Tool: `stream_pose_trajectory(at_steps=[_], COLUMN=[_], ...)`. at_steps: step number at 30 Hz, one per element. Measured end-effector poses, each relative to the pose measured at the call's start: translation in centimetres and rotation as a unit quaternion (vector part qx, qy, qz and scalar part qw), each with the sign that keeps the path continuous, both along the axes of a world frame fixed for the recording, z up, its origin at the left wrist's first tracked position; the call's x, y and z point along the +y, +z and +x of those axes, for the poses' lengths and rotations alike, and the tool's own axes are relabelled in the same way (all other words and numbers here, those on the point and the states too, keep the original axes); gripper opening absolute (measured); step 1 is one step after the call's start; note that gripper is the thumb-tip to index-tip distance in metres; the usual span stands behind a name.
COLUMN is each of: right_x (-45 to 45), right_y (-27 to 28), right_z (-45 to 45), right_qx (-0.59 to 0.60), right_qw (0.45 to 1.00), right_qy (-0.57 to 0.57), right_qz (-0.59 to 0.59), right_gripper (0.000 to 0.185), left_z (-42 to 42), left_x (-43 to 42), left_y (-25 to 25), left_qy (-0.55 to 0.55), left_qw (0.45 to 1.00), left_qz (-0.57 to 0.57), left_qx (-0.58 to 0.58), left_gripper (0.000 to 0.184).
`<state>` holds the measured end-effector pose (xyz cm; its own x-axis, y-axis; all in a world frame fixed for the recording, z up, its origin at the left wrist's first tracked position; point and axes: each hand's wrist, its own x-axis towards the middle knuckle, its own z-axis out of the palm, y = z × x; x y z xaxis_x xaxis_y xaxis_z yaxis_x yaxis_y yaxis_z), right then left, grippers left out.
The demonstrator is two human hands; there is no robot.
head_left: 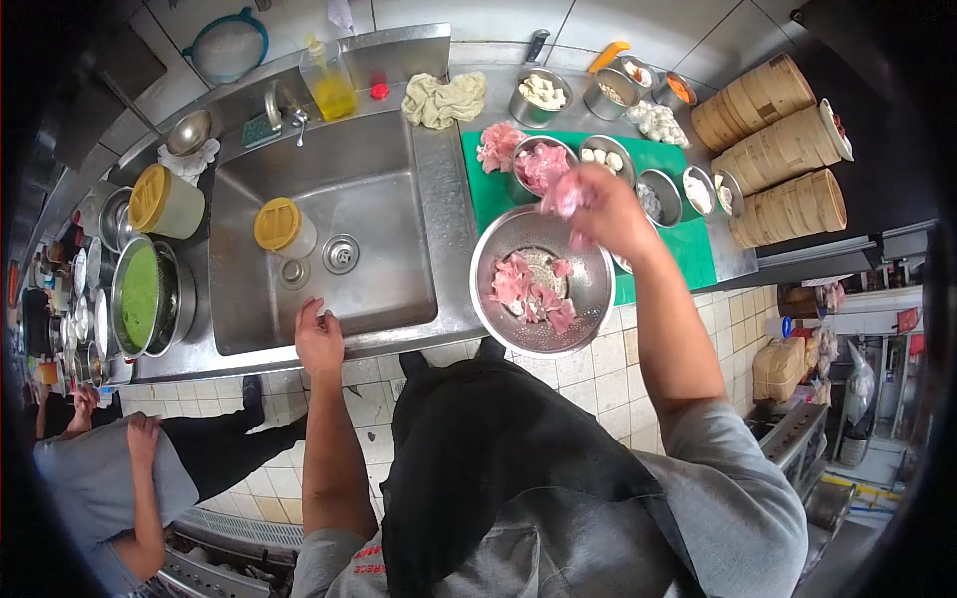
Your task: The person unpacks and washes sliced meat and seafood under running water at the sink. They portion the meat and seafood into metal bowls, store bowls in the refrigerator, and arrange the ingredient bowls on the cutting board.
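My right hand [610, 217] is closed on slices of raw meat [565, 193], held above the right rim of a perforated steel colander [486, 307]. More pink raw meat slices [538, 292] lie inside that colander. Just behind my fingers stands a steel container filled with raw meat [543, 165], and a further pile of meat [500, 147] rests on the green cutting board [486, 199]. Over the front edge of the sink [384, 234], my left hand [320, 339] hangs with loosely bent fingers that look apart, and nothing clear shows in it.
A yellow-lidded tub [279, 227] sits in the sink. Steel cups of cut ingredients [541, 95] and bamboo steamers [755, 100] line the right and back. A bowl of green contents [138, 296] stands at left. Another person [125, 468] is at lower left.
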<state>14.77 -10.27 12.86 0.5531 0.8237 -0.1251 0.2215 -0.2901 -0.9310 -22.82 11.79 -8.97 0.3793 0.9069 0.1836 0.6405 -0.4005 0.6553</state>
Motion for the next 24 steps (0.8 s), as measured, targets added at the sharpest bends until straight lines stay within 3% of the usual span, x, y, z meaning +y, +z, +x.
stream_pose_trajectory(at_steps=[1,3,7,9,10,15,17,19,21,24], right_x=[0.7,2.3,4.2,4.7,5.3,5.5,5.9,5.5,5.4,5.5], right_y=[0.4,0.8,-1.4,-3.3,-6.5,-8.0,-7.3,-4.7,-4.5,-9.3], right_z=[0.9,2.8,5.3,4.9,5.7,4.5,4.9,3.5,2.9,5.1], right_qx=[-0.001,-0.145,-0.038,-0.385,-0.395,-0.482,-0.427,-0.433,-0.429,-0.541], right_qw=[1.0,0.987,0.995,0.908,0.885,0.849,0.849,0.871,0.888,0.84], right_qy=[-0.001,-0.048,0.021,0.069,-0.01,0.042,0.08,0.044,0.012,0.024], right_qz=[0.001,-0.046,-0.091,-0.152,-0.246,-0.21,-0.3,-0.23,-0.164,-0.028], right_gripper=[0.032,0.036,0.036,0.036,0.034,0.033,0.036,0.03,0.025,0.047], left_z=[0.0,-0.1,0.1,0.2,0.2,0.2,0.0,0.3,0.5,0.3], left_x=[0.0,0.0,-0.1,-0.1,-0.1,-0.1,0.0,0.1,-0.4,-0.4], left_y=[-0.1,-0.1,0.4,0.5,0.4,0.4,-0.3,0.3,1.5,1.3], left_qy=[-0.001,-0.004,0.005,0.007,0.01,0.009,0.003,0.005,0.022,0.001], left_qw=[1.0,1.0,1.0,0.999,0.999,1.0,1.0,1.0,0.996,1.0], left_qz=[0.001,0.02,-0.008,-0.031,-0.033,-0.019,0.0,0.02,-0.079,-0.028], left_qx=[-0.001,0.005,-0.007,-0.009,-0.009,0.001,-0.006,-0.016,-0.018,-0.001], left_gripper=[0.027,0.027,0.027,0.031,0.031,0.027,0.027,0.027,0.029,0.029])
